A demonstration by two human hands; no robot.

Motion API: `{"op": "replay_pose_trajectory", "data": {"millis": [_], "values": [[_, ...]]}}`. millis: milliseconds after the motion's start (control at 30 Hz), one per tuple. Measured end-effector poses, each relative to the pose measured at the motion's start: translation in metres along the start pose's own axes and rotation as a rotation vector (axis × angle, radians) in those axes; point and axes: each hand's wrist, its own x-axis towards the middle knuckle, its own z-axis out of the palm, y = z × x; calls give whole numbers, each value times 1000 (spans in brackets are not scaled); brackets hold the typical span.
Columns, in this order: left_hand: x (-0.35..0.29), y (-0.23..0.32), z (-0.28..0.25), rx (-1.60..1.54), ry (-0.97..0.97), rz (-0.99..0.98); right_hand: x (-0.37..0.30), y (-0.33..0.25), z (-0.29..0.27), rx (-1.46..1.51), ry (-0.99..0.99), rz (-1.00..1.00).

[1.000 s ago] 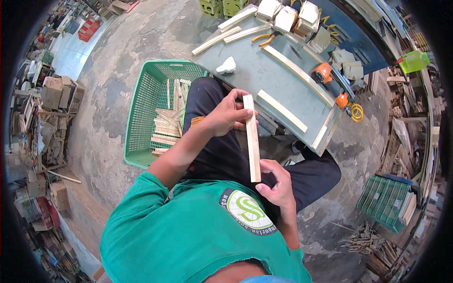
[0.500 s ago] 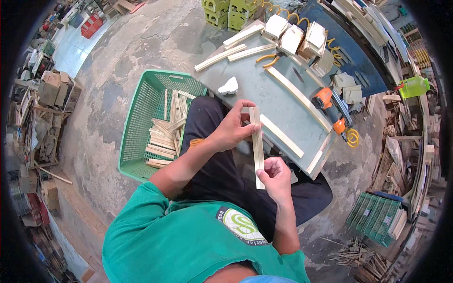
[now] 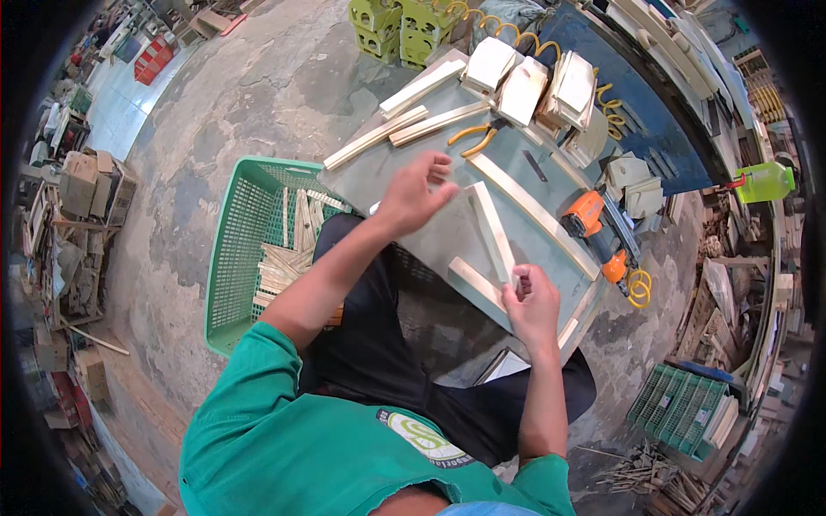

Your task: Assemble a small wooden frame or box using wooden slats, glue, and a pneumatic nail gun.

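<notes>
One stick [image 3: 493,230] has moved out over the table [image 3: 440,228], pinched by the right hand [image 3: 533,308] alone; the left hand [image 3: 415,194] has let go and hovers empty, loosely curled.

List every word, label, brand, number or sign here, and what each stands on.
Round white, green and black emblem on the green cloth shirt: lettering on its dark rim, not copied out here.
Small pale patches on the green plastic crate at right: too small to read.
Any other markings: too small or blurred to read.
</notes>
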Motion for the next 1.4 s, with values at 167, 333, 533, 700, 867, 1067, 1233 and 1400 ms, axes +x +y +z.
{"op": "replay_pose_trajectory", "data": {"millis": [167, 333, 533, 700, 867, 1067, 1233, 1400], "values": [[90, -41, -26, 612, 216, 256, 24, 36, -9, -312, 94, -166], [162, -40, -42, 1066, 361, 159, 23, 41, -11, -360, 68, -135], [215, -76, -53, 1086, 80, -168, 26, 42, -11, -358, 55, -129], [230, -90, -91, 954, 65, -234, 24, 36, -14, -320, 44, -115], [186, -42, -120, 124, -55, -356, 16, 40, -17, -361, 148, -175], [55, 20, -65, -753, -193, -325, 7, 14, -4, 411, 97, 29], [-33, 40, 3, -776, -321, -401, -15, -29, 18, 764, 100, -18], [-80, 57, 40, -819, -423, -324, -50, -36, 37, 755, 72, 29]]}}
